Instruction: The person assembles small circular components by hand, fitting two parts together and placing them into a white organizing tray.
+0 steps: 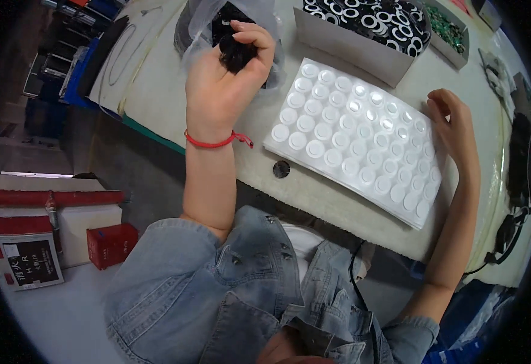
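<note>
My left hand (229, 79) is raised at the top centre, palm turned up, with its fingers curled around a small clump of shiny black parts (236, 53). Their exact kind does not show. Just behind it, a clear plastic bag (199, 27) holds more black pieces. A white tray (356, 142) with rows of round white discs or caps lies aslant on the table. At the tray's far right edge is my right hand (453, 121), its fingers loosely bent and a gap showing between thumb and forefinger. Nothing is visible in it; whether it touches the tray is unclear.
Behind the tray stands an open cardboard box (353, 51) of black-and-white rings. Beside it is a smaller box (450, 33) of green pieces. A dark round spot (281, 169) shows near the table's front edge. Red boxes (112, 246) stand at lower left.
</note>
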The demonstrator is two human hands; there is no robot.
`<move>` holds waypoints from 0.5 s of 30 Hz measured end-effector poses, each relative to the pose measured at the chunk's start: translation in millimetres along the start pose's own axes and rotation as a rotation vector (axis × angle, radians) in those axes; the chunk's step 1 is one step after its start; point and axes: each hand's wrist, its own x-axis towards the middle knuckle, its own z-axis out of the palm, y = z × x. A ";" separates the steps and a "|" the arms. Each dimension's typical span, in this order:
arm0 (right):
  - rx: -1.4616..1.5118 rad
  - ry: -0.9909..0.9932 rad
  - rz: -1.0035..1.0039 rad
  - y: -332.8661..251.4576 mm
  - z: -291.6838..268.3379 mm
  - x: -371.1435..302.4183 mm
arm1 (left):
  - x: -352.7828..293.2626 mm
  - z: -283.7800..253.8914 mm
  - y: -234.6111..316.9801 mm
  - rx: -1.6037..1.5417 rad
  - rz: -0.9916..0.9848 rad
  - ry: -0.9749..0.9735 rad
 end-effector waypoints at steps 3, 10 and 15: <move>-0.022 0.143 -0.208 -19.7 3.7 -2.3 | -3.1 -6.7 -1.3 0.048 -0.074 -0.064; -0.041 -0.455 -0.676 -162.2 53.5 -65.2 | 3.6 11.0 1.5 0.402 -0.204 -0.099; -0.432 -0.013 -0.763 -177.1 125.6 -91.0 | 39.8 2.8 -21.2 0.540 -0.415 -0.045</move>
